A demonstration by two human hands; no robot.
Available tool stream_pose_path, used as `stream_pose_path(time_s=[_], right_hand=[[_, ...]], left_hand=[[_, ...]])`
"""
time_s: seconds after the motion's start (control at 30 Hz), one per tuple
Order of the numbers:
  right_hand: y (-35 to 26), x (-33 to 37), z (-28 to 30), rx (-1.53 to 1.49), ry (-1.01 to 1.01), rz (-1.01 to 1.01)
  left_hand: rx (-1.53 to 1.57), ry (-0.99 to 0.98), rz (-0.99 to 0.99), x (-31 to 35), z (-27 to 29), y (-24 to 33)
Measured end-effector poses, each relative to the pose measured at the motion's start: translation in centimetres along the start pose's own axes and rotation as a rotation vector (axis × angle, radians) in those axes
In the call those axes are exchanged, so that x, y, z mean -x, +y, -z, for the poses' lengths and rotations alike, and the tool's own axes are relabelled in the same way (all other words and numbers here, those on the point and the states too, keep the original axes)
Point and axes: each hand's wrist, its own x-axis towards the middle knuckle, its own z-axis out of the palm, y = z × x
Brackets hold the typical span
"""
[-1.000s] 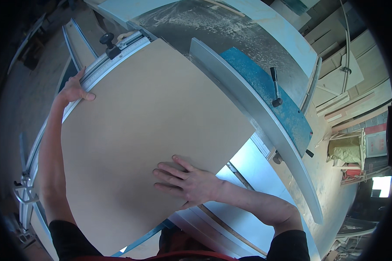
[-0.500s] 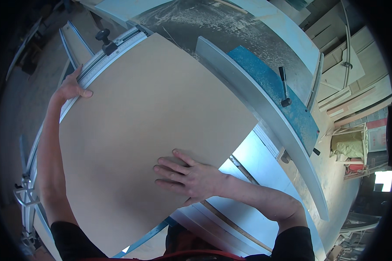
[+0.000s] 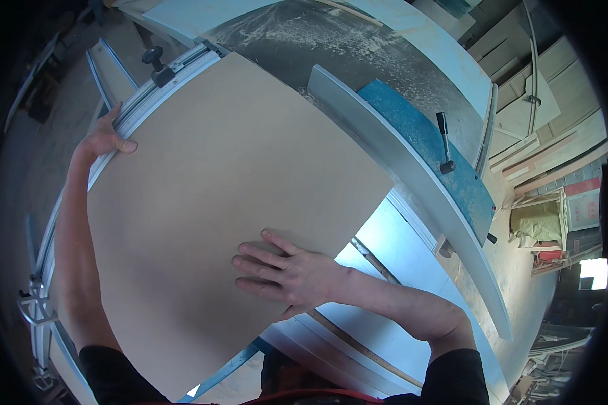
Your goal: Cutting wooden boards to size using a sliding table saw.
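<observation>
Tan panel (image 3: pixel 230 148) lies flat under both hands, between the metal rail (image 3: pixel 142 101) on the left and the long grey fence (image 3: pixel 400 155) on the right. Key relation: its upper-left edge runs along the rail, its upper-right edge runs down beside the fence, with the right corner right at it; can't tell if they touch. Looks near square through the fisheye bend, so no clear long axis. Left hand (image 3: pixel 103 136) is at the rail-side edge, thumb over the panel, one finger out along the rail; other fingers hidden, can't tell how firm the hold is. Right hand (image 3: pixel 284 271) is palm down on the panel near its lower-right edge, fingers spread wide, nothing grasped. Right hand is nearer the fence, left is nearer the black knob (image 3: pixel 154 57) on the rail. Blue housing (image 3: pixel 425 145) with black lever (image 3: pixel 444 138) sits beyond the fence.
</observation>
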Motion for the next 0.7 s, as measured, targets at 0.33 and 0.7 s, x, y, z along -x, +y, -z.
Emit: stream_pose_path(time_s=[0.33,0.7], right_hand=[[1.7,-2.2,-0.5,0.075,0.064,0.011],[4.0,-6.8,0.7,0.059,0.182,0.018]], left_hand=[[0.007,-0.010,-0.043,-3.8,0.7,-2.9],[-0.082,-0.034,-0.059,-7.8,4.4,-4.6]])
